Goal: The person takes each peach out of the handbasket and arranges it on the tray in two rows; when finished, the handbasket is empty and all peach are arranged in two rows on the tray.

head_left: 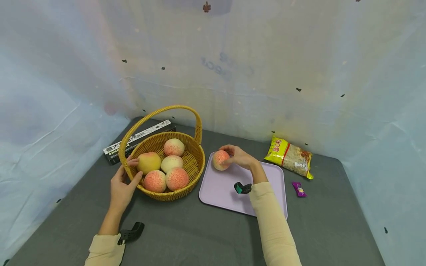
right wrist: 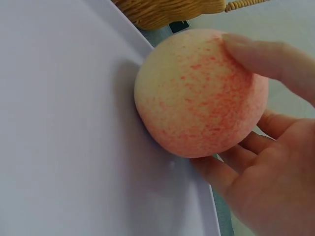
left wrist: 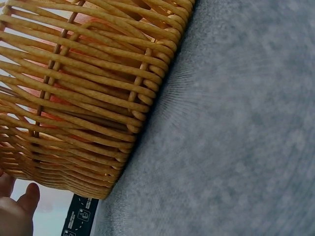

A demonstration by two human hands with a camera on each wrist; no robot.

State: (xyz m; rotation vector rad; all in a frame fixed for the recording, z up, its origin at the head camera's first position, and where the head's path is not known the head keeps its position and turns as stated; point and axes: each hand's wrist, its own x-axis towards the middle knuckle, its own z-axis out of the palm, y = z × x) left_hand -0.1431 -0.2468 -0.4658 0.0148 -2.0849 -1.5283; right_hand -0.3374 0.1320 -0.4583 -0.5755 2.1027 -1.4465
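Observation:
My right hand holds a pink-speckled peach over the far left corner of a lilac tray. In the right wrist view, thumb and fingers curve round the peach, which is close against the tray surface. At the left, my left hand grips the rim of a woven basket by the foot of its arched handle, thumb and fingers on either side. Several peaches lie inside the basket, one of them yellower beside the left fingertips. Only part of that hand shows in the left wrist view.
Behind the basket lies a long black pasta box. To the right of the tray are a yellow bag of dry pasta and a small purple wrapped sweet. A pale sheet hangs behind the grey table.

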